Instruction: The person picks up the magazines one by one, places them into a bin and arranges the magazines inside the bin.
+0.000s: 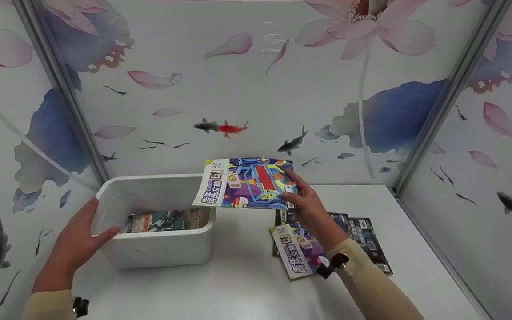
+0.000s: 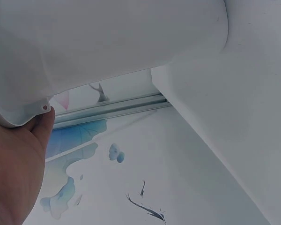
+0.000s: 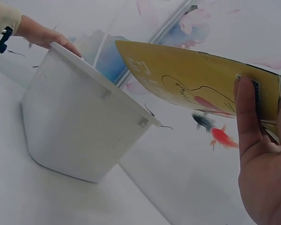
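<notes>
My right hand pinches a colourful magazine by its right edge, thumb on the cover. The magazine is held in the air, its left end overlapping the right rim of a white plastic bin in the head view. From the right wrist view, the yellow back cover shows, with fingers against it. At the bin's left front corner, my left hand grips the rim; the left wrist view has this hand at the rim's underside. Inside the bin lie printed magazines.
On the white table, to the right, several magazines overlap: one with a similar purple cover on top of dark ones. White panels printed with fish and lotus enclose the back and sides, joined by metal corner posts.
</notes>
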Demonstrator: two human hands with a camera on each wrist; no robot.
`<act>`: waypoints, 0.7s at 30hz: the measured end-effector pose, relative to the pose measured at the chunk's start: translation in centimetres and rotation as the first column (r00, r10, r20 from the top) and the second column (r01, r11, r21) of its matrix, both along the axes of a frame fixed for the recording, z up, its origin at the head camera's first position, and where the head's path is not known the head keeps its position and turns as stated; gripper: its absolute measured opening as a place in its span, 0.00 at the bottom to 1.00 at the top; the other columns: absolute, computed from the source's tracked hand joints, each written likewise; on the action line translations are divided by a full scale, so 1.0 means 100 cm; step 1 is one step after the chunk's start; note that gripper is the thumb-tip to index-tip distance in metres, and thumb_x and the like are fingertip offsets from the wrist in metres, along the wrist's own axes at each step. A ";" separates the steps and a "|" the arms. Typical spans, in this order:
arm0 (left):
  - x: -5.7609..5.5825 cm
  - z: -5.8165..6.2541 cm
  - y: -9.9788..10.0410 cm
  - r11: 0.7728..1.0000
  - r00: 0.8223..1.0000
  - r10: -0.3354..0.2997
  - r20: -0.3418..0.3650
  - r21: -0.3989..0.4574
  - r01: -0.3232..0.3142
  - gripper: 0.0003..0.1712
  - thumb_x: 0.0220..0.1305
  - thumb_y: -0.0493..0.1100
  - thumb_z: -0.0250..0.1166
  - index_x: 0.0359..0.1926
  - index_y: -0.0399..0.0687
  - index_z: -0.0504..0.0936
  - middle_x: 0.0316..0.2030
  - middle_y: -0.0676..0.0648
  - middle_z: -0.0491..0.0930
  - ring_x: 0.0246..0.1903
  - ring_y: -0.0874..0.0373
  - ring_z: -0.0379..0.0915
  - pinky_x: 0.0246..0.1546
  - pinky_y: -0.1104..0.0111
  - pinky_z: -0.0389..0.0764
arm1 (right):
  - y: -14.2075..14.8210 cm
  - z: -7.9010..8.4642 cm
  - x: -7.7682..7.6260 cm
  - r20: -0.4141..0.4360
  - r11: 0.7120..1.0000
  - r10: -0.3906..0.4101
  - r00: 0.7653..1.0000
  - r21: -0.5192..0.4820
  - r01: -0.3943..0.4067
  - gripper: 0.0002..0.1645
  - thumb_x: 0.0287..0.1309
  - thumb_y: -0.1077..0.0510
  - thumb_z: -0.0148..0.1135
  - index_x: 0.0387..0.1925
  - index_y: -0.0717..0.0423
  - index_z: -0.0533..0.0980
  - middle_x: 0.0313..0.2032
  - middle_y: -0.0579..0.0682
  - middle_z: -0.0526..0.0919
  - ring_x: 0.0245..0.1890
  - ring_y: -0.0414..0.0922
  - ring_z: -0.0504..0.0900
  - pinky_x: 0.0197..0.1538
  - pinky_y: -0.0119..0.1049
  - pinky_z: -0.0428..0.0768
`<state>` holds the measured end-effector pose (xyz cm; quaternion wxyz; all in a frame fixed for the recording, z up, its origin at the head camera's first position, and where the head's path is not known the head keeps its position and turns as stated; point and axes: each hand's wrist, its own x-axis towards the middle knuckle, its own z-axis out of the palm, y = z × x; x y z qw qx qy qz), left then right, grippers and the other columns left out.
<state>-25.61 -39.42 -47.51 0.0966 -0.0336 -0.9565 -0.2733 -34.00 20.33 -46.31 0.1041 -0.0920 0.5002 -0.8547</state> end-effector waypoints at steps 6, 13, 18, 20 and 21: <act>-0.001 -0.001 -0.001 1.000 1.000 0.005 0.009 0.002 -0.005 0.68 0.74 0.72 0.68 0.90 0.41 0.38 0.86 0.25 0.42 0.81 0.17 0.43 0.70 0.16 0.53 | -0.017 0.003 0.000 -0.002 1.000 0.009 1.000 0.000 -0.009 0.50 0.74 0.67 0.71 0.87 0.35 0.63 0.79 0.60 0.66 0.67 0.58 0.84 0.66 0.45 0.86; -0.001 0.000 0.001 1.000 1.000 0.009 0.021 0.010 -0.009 0.69 0.73 0.73 0.68 0.90 0.42 0.38 0.86 0.26 0.42 0.81 0.17 0.44 0.70 0.16 0.53 | -0.038 0.003 0.001 -0.010 1.000 0.021 1.000 0.001 -0.021 0.51 0.72 0.66 0.74 0.87 0.35 0.63 0.79 0.59 0.67 0.68 0.60 0.82 0.68 0.47 0.85; -0.001 0.001 0.001 1.000 1.000 0.001 0.008 0.008 -0.001 0.68 0.74 0.72 0.68 0.90 0.41 0.39 0.86 0.26 0.43 0.81 0.18 0.43 0.70 0.17 0.52 | -0.050 0.004 0.002 -0.034 0.999 0.042 0.999 0.030 -0.041 0.52 0.73 0.64 0.74 0.87 0.35 0.61 0.78 0.60 0.68 0.68 0.60 0.83 0.67 0.47 0.86; 0.000 0.001 0.001 1.000 1.000 -0.003 0.000 0.008 0.003 0.68 0.74 0.71 0.68 0.90 0.40 0.39 0.86 0.26 0.43 0.82 0.18 0.43 0.71 0.17 0.52 | -0.055 0.004 0.002 -0.039 0.998 0.049 0.998 0.031 -0.048 0.51 0.73 0.64 0.73 0.88 0.35 0.60 0.78 0.60 0.67 0.68 0.60 0.83 0.67 0.47 0.86; 0.000 0.001 0.001 1.000 1.000 -0.004 -0.004 0.008 0.004 0.68 0.74 0.71 0.68 0.90 0.40 0.39 0.86 0.25 0.43 0.81 0.18 0.43 0.71 0.17 0.52 | -0.058 0.004 0.002 -0.038 0.998 0.054 0.998 0.027 -0.053 0.51 0.74 0.64 0.72 0.88 0.36 0.60 0.79 0.60 0.67 0.68 0.60 0.83 0.67 0.47 0.85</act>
